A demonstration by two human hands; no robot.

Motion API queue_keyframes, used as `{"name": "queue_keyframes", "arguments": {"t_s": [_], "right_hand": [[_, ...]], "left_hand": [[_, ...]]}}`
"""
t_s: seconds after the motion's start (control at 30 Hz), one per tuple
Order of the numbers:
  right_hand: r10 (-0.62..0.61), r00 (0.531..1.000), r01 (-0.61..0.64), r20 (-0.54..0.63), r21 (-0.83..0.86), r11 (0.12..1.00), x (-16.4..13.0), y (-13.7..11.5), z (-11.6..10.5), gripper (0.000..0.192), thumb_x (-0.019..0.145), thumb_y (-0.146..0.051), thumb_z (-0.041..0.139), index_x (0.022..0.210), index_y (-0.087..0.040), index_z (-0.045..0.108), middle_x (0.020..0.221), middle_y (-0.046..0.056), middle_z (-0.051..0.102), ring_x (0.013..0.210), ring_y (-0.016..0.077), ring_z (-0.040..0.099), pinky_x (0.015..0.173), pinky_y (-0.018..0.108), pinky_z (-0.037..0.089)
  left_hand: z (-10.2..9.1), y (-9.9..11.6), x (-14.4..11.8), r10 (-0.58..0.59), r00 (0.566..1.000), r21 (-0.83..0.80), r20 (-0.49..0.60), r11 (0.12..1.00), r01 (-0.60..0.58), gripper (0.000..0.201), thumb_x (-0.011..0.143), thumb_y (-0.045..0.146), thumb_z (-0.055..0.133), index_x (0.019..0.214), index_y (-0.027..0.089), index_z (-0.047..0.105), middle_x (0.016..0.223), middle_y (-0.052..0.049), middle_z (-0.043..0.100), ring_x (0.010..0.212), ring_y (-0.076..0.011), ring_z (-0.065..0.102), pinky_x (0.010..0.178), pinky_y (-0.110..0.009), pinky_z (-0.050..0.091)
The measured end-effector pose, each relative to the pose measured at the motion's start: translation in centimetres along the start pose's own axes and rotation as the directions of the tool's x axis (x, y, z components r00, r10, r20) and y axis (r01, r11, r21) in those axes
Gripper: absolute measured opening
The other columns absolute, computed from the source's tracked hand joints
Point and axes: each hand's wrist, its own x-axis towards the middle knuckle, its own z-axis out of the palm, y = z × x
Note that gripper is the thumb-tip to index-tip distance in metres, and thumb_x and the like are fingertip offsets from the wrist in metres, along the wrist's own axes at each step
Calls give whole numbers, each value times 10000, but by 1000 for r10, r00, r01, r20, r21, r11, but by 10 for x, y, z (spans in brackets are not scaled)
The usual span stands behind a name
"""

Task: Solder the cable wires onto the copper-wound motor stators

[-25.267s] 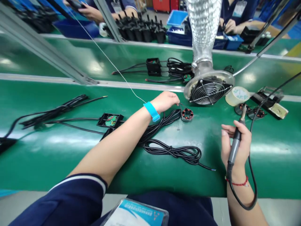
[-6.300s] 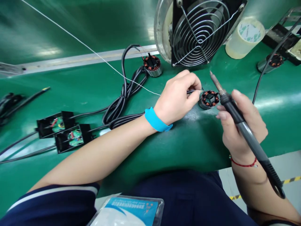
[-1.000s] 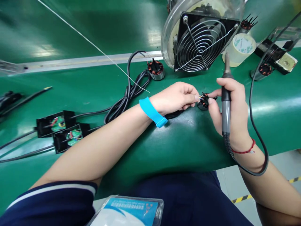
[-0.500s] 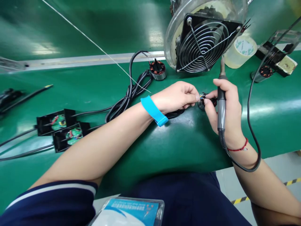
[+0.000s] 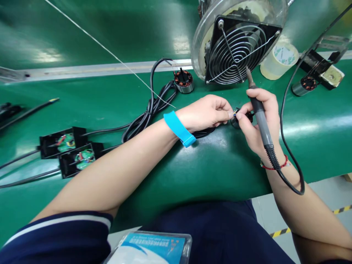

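Note:
My left hand (image 5: pixel 211 113) is closed in a pinch on the thin coloured wires (image 5: pixel 235 113) of a small motor stator (image 5: pixel 234 123). The stator rests on the green table, partly hidden by my fingers. Across my right hand (image 5: pixel 271 137) lies a grey soldering iron (image 5: pixel 266 129), its tip pointing up and left towards the fan, away from the wires. My right thumb and forefinger come together at the same wires, close to my left fingertips.
A caged fan (image 5: pixel 233 55) stands behind my hands, beside a roll of clear tape (image 5: pixel 279 62). Other stators sit left (image 5: pixel 184 82) and right (image 5: pixel 304 86). Coiled black cable (image 5: pixel 150 115) leads to two black boxes (image 5: pixel 45 146) with green boards. A thin pale strand (image 5: pixel 110 52) slants overhead.
My right hand has turned, and the soldering iron leans further left, its tip moving left and slightly down in front of the fan. My left hand keeps its place at the wires.

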Motion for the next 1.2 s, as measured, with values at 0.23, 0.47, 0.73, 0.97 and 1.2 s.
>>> {"name": "queue_keyframes", "arguments": {"t_s": [0.23,0.47,0.73,0.97,1.2], "right_hand": [[10,1000,-9,10,-59,998,-1,5,-1,380,860,-212,604,1216,-268,485,828,-40,609,768,159,647,832,370,559],[48,998,-45,32,-73,996,-9,5,-4,454,854,-201,602,1282,-268,463,926,-11,669,866,186,661,871,412,556],[34,999,-35,-9,-143,989,-6,9,2,427,863,-112,579,1251,-277,511,916,7,664,925,214,667,923,456,543],[-26,997,41,73,-216,976,-14,-3,-17,522,877,-192,647,1363,-294,486,1094,68,699,1025,284,678,984,550,513],[37,981,-74,-192,-192,979,-41,-24,-32,389,924,-273,618,1303,-360,605,1147,28,704,853,223,722,823,448,601]], "left_hand": [[-1,-2,1,1,1000,-42,-1,999,-1,267,905,69,556,644,117,532,575,36,519,442,-7,417,445,-156,288],[-1,-2,3,-16,999,-51,-47,999,14,273,893,27,548,637,117,517,538,45,493,417,-1,375,436,-167,258],[-2,-5,3,0,999,-20,-47,1000,-1,242,881,36,579,656,111,536,579,27,536,436,-4,397,450,-171,266],[3,-3,-1,19,997,75,-71,997,-14,221,879,68,602,665,108,561,561,35,526,444,-9,394,478,-167,276],[1,-1,-3,37,998,112,-49,993,-32,219,875,78,614,664,111,566,597,15,566,458,-14,418,498,-176,316]]}}
